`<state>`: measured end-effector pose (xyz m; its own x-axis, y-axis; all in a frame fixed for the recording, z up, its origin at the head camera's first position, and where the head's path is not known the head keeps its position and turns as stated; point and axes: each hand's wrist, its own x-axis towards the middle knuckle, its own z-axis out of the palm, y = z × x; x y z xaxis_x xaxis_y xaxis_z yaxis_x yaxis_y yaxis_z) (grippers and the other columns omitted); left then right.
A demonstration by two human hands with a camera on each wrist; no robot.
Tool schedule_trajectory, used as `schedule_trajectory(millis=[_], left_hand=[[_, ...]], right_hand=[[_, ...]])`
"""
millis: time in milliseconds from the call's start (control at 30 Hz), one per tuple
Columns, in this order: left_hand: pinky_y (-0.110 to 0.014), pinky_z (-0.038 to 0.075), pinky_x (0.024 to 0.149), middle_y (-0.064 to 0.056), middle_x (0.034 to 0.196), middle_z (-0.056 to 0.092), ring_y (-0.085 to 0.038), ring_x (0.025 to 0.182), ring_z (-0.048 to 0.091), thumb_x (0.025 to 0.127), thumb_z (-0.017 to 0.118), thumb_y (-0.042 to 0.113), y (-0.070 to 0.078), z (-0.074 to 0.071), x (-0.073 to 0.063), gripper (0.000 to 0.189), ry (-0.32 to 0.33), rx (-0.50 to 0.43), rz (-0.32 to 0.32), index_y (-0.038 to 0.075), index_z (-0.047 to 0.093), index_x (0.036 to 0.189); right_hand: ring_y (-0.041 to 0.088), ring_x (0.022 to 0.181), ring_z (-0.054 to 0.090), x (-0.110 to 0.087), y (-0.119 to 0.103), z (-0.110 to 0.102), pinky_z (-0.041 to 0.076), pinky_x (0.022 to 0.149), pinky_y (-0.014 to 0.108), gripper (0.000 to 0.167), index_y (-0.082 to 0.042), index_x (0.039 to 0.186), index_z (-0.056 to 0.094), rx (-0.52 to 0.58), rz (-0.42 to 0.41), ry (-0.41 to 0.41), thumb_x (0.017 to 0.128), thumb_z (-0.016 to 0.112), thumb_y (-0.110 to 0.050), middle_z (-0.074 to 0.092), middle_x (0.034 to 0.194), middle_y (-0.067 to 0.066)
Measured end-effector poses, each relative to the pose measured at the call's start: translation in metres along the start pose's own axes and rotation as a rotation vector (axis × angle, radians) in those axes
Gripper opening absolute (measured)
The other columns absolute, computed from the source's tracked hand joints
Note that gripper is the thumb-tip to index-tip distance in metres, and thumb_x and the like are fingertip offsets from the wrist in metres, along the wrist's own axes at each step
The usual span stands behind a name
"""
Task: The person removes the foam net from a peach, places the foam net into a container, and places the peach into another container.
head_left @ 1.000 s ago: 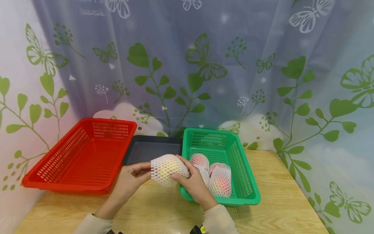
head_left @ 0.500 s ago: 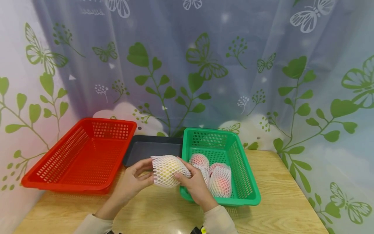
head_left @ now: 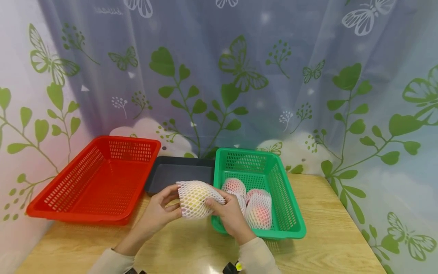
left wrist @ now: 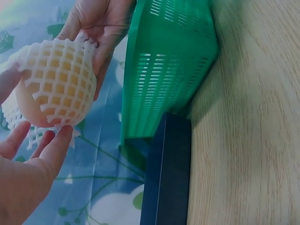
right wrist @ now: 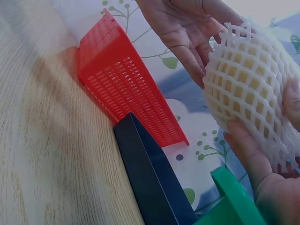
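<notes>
Over the table, in front of the dark tray, both hands hold a yellowish round fruit [head_left: 195, 198] in a white foam net sleeve [left wrist: 61, 70]. My left hand [head_left: 160, 208] has its thumb and fingers round the net's wide end. At the other end my right hand [head_left: 233, 217] pinches the narrowed net, its thumb across the near side. In the left wrist view, bare pale fruit shows at the edge of the net. Several reddish fruits [head_left: 259, 211] in the same netting lie in the green basket [head_left: 291, 213], just beyond the right hand.
A red basket [head_left: 102, 182] stands on the left of the wooden table [head_left: 328, 228]. Between the two baskets lies a shallow dark tray [head_left: 181, 173]. A printed curtain [head_left: 205, 76] hangs close behind them.
My left hand has spread its fingers wider at the net's end, and the netting there is stretched further open. The right hand's grip has shifted slightly toward the narrow end.
</notes>
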<state>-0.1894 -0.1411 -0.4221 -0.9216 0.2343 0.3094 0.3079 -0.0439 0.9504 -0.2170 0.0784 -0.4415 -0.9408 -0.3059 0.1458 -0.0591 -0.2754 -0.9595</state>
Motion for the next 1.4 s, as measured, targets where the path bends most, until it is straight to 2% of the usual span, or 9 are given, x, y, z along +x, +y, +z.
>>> schedule_trajectory(millis=[100, 367, 633, 933, 1200, 1400], left_hand=[[-0.024, 0.051, 0.088, -0.024, 0.126, 0.048, -0.011, 0.108, 0.057, 0.076, 0.07, -0.011, -0.001, -0.002, 0.002, 0.063, -0.031, -0.02, 0.025, -0.015, 0.04, 0.132], [-0.024, 0.051, 0.088, -0.034, 0.131, 0.044, -0.007, 0.11, 0.056, 0.077, 0.073, -0.007, -0.005, -0.006, 0.002, 0.073, -0.079, -0.029, -0.025, -0.015, 0.034, 0.138], [-0.025, 0.051, 0.088, -0.037, 0.139, 0.036, -0.006, 0.112, 0.054, 0.079, 0.073, -0.003, -0.005, -0.011, -0.001, 0.08, -0.137, -0.06, -0.088, -0.013, 0.026, 0.142], [-0.025, 0.053, 0.086, -0.029, 0.13, 0.048, -0.007, 0.109, 0.057, 0.075, 0.077, -0.003, -0.005, -0.011, -0.003, 0.071, -0.095, 0.042, -0.013, -0.009, 0.04, 0.134], [-0.022, 0.05, 0.089, -0.029, 0.131, 0.047, -0.005, 0.11, 0.056, 0.072, 0.079, -0.003, -0.006, -0.011, -0.003, 0.076, -0.123, 0.076, -0.01, -0.009, 0.037, 0.136], [-0.021, 0.05, 0.087, -0.028, 0.127, 0.053, -0.004, 0.108, 0.056, 0.066, 0.081, -0.005, -0.007, -0.011, -0.004, 0.075, -0.065, 0.151, 0.039, -0.007, 0.042, 0.13]], right_hand=[[0.015, 0.092, 0.067, 0.002, -0.001, 0.0, 0.057, 0.077, 0.029, 0.048, 0.006, 0.133, 0.052, 0.004, 0.005, 0.011, 0.089, 0.067, -0.006, 0.067, 0.113, 0.008], [0.014, 0.089, 0.068, 0.002, -0.003, 0.002, 0.057, 0.075, 0.028, 0.048, 0.01, 0.129, 0.053, 0.023, 0.028, 0.021, 0.088, 0.069, -0.007, 0.069, 0.105, 0.004], [0.013, 0.087, 0.066, 0.0, -0.005, 0.005, 0.056, 0.073, 0.028, 0.038, 0.0, 0.121, 0.061, 0.037, 0.03, -0.014, 0.085, 0.072, -0.007, 0.067, 0.103, 0.001], [0.013, 0.088, 0.065, -0.001, -0.005, 0.007, 0.056, 0.072, 0.028, 0.042, 0.005, 0.123, 0.058, -0.006, 0.045, 0.013, 0.086, 0.071, -0.008, 0.066, 0.105, 0.002], [0.012, 0.086, 0.065, -0.001, -0.004, 0.009, 0.056, 0.072, 0.026, 0.04, 0.003, 0.119, 0.06, 0.007, 0.029, -0.007, 0.084, 0.074, -0.01, 0.066, 0.102, 0.0], [0.012, 0.09, 0.065, 0.0, -0.005, 0.007, 0.055, 0.074, 0.027, 0.041, 0.005, 0.122, 0.058, 0.005, 0.041, -0.03, 0.086, 0.072, -0.011, 0.065, 0.105, 0.001]])
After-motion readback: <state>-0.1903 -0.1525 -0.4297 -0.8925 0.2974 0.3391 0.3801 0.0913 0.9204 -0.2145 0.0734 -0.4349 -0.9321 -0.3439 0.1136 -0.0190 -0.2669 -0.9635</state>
